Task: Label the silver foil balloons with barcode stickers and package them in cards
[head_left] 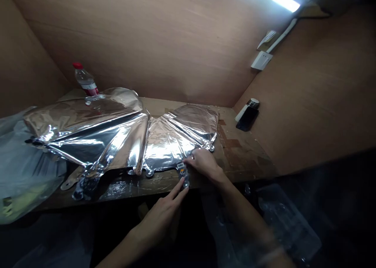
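At the tabletop's edge, the foil sheet's tab is apparently being flattened by left hand and right hand; whether their fingers grip cannot be told. Steadying seems called for.

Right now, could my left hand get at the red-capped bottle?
Probably not directly: the silver foil spreads between the left hand and the red-capped bottle, which is at the back.
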Motion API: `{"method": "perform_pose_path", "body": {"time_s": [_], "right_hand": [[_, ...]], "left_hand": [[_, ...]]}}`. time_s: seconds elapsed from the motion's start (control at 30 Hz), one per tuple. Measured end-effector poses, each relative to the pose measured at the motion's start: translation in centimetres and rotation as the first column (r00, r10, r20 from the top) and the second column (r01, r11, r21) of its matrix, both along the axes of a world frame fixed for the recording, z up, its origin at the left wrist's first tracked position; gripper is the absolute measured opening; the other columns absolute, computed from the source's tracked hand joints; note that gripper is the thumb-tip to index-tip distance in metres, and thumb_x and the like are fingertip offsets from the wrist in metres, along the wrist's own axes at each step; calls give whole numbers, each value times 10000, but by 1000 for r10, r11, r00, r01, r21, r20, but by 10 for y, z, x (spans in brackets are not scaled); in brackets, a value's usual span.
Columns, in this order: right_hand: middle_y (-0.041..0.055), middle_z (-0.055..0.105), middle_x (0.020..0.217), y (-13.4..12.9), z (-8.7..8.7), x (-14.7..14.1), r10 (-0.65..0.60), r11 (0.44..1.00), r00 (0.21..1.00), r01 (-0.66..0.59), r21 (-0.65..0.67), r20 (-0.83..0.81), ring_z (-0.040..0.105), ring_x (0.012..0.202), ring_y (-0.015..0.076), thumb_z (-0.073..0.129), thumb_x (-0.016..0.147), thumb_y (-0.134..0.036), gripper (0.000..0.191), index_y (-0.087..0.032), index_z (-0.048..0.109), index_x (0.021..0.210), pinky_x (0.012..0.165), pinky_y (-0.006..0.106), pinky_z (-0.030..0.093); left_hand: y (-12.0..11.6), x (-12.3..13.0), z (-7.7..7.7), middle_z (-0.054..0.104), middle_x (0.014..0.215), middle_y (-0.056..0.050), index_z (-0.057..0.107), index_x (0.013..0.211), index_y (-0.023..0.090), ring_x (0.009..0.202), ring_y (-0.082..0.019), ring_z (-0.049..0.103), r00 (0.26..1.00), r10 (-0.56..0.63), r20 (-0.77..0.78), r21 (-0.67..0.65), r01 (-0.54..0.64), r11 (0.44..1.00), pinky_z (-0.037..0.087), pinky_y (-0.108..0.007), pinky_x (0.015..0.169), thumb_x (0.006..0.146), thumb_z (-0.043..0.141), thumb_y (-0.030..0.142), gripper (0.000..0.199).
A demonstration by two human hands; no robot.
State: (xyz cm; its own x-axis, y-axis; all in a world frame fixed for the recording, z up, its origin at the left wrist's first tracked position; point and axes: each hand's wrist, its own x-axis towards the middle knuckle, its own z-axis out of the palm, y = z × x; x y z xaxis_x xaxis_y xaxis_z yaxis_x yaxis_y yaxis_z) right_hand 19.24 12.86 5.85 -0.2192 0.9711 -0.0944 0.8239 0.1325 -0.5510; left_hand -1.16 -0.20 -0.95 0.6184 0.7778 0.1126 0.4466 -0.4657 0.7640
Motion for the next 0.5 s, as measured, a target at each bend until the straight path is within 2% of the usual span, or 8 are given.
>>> {"method": "perform_pose_path", "body": {"time_s": [0.07,0.1,0.17,0.23,0.3,0.37,0.43,0.5], "right_hand": [[141,731,872,-27,1,14,-44,999,996,46,25,-74,666,867,254,663,914,-422,305,-139,731,823,784,320,466],[114,733,912,-44,0,21,-13,999,977,7,-31,-211,664,867,233,651,924,-442,303,-150,734,931,790,307,475],[76,721,1011,-77,-7,34,20,951,815,-194,-241,-579,659,877,210,726,865,-485,441,-176,674,1175,761,284,494],[48,692,942,-103,-14,48,-112,889,624,-285,-358,-773,631,782,175,765,832,-503,461,-164,656,1124,677,254,475],[12,629,813,-118,-18,63,-244,897,532,-195,-398,-811,559,665,131,754,851,-495,380,-150,634,953,598,226,419],[-10,573,760,-123,-16,79,-277,921,538,-86,-379,-796,499,630,111,743,870,-470,350,-150,601,870,571,216,375],[-10,557,771,-125,-11,95,-232,937,608,-71,-343,-760,480,662,116,726,886,-444,316,-152,608,860,585,219,359],[-11,543,769,-127,-7,107,-177,945,672,-90,-316,-720,462,685,123,707,899,-432,292,-156,623,852,594,225,340]], "left_hand": [[0,-3,8,186,1695,-64,354,1555,309,1431,-277,457,998,2,55,29,-3,1000,420,-409,1169,749,423,-70,893],[1,-4,16,202,1691,-65,392,1527,298,1469,-271,400,995,-6,96,50,1,999,397,-408,1186,761,438,-58,846],[13,-3,35,228,1681,-76,441,1480,296,1488,-262,363,985,-35,168,81,22,996,379,-421,1196,828,463,-14,722],[39,4,53,341,1627,-116,459,1459,291,1387,-263,497,982,-22,189,49,13,999,447,-420,1135,912,518,94,585],[77,19,65,578,1416,-155,509,1403,238,1126,-254,662,988,87,130,8,-89,996,542,-409,984,959,566,256,448],[118,44,67,689,1169,-146,582,1286,173,965,-260,677,975,220,0,78,-219,973,550,-419,888,964,579,390,388],[149,72,63,652,1220,-179,602,1243,145,1109,-335,610,944,274,-184,252,-224,941,498,-489,947,918,633,487,473],[163,95,57,548,1369,-225,594,1271,137,1258,-407,496,883,284,-375,389,-128,912,436,-563,1005,879,664,542,569]]}}
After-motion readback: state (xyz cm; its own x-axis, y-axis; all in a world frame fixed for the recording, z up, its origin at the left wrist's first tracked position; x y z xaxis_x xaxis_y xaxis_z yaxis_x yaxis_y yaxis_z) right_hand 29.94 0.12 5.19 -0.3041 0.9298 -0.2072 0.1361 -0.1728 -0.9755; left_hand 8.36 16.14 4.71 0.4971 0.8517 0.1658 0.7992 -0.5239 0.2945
